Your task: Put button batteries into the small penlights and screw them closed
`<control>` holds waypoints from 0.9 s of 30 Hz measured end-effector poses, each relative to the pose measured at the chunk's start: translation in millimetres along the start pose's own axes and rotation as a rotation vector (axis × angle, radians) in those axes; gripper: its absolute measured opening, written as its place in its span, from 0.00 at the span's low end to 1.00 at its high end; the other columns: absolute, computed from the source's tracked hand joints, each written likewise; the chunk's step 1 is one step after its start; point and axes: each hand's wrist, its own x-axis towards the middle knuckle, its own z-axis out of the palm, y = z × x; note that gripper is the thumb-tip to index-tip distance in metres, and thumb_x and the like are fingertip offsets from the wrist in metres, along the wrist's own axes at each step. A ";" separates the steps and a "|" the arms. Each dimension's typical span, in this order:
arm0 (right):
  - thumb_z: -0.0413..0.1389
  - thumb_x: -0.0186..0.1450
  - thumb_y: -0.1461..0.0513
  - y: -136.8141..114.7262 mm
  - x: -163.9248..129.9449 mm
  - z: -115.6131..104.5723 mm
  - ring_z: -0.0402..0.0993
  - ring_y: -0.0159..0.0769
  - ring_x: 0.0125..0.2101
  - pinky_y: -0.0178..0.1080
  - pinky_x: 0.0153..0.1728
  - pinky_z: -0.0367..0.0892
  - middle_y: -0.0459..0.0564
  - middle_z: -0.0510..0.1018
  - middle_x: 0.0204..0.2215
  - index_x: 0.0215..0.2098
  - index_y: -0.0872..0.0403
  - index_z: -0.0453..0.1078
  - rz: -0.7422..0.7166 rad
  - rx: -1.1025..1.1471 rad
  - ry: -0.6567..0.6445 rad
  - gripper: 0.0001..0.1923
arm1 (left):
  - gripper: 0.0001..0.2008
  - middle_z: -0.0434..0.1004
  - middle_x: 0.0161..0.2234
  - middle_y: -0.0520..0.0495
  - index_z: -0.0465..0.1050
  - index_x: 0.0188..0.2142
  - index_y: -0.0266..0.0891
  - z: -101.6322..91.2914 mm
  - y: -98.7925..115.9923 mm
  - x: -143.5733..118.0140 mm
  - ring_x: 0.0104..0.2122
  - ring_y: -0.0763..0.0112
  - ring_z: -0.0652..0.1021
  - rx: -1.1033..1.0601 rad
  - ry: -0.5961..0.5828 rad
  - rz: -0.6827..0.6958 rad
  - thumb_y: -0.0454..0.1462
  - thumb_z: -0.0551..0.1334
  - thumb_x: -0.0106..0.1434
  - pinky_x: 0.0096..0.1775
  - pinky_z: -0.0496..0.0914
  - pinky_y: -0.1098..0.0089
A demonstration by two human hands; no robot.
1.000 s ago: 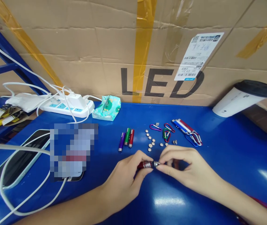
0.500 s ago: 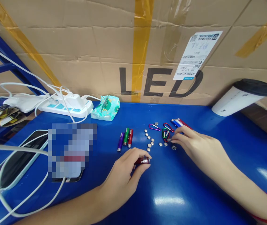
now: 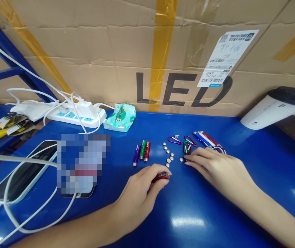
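My left hand (image 3: 142, 187) is closed around a small red flashlight tube (image 3: 160, 176), with its silver end facing right between thumb and index finger. My right hand (image 3: 214, 163) rests on the table with its fingertips pinched together over a button cell, which they mostly cover. Just left of those fingertips lies another button cell (image 3: 181, 159). Several more button cells (image 3: 171, 154) form a loose line between my hands. Behind my right fingertips are a green carabiner clip (image 3: 187, 147), a red carabiner clip (image 3: 190, 140) and a purple carabiner clip (image 3: 174, 140).
Purple (image 3: 136, 155), green (image 3: 142, 149) and red tubes (image 3: 147, 152) lie left of the cells. Several pen-like tubes (image 3: 205, 138) sit beyond my right hand. Around the table (image 3: 201, 206) are a tissue pack (image 3: 120, 117), power strip (image 3: 72, 117), phone (image 3: 23, 172), cables and a tilted cup (image 3: 271, 110).
My right hand has drawn back from the carabiner clips to the button cells, and its fingertips now cover one. My left hand still holds the red tube. The view has shifted slightly left.
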 end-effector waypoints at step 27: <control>0.57 0.61 0.58 6.5 6.6 -10.0 0.76 0.32 0.25 0.33 0.27 0.70 0.45 0.79 0.25 0.27 0.51 0.75 0.196 0.579 -0.111 0.08 | 0.04 0.62 0.26 0.56 0.54 0.41 0.44 -1.3 2.3 0.6 0.23 0.76 0.63 -0.092 0.012 -0.073 0.36 0.46 0.67 0.26 0.57 0.73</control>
